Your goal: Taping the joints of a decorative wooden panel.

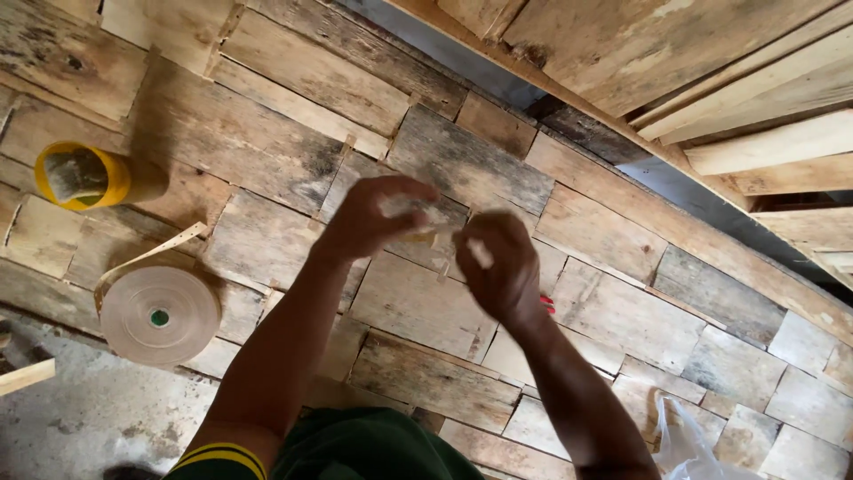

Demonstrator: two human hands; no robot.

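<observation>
Your arms are bare from the upper arm down, and so are your left hand (369, 218) and right hand (499, 267). You wear a dark green shirt; its short left sleeve ends in a cuff with yellow stripes.

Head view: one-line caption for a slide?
Both hands, left hand and right hand, pinch a short paper strip over patchwork veneer sheets, tape roll alongside.
</observation>
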